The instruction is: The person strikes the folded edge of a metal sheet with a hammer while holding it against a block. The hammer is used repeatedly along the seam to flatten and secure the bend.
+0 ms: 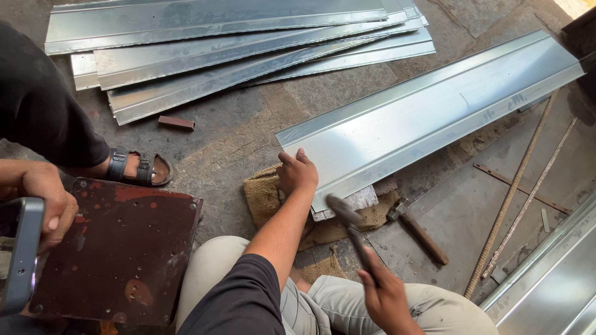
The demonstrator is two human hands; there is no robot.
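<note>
two hands work one metal sheet (428, 105) on the floor: left hand (297, 174) presses flat, fingers spread, on its near corner above the burlap pad (264, 195); right hand (385, 294) grips a hammer (351, 226). best kept short, striking clear of the fingers.

I am seeing no packages, labels or signs anywhere on this floor. The one screen-bearing thing is a phone (18, 254) showing at the far left edge: a slim dark slab with rounded corners and a grey-blue rim, tilting upright in another person's hand (46, 201). Its display is facing away from me, so I cannot tell its state.
</note>
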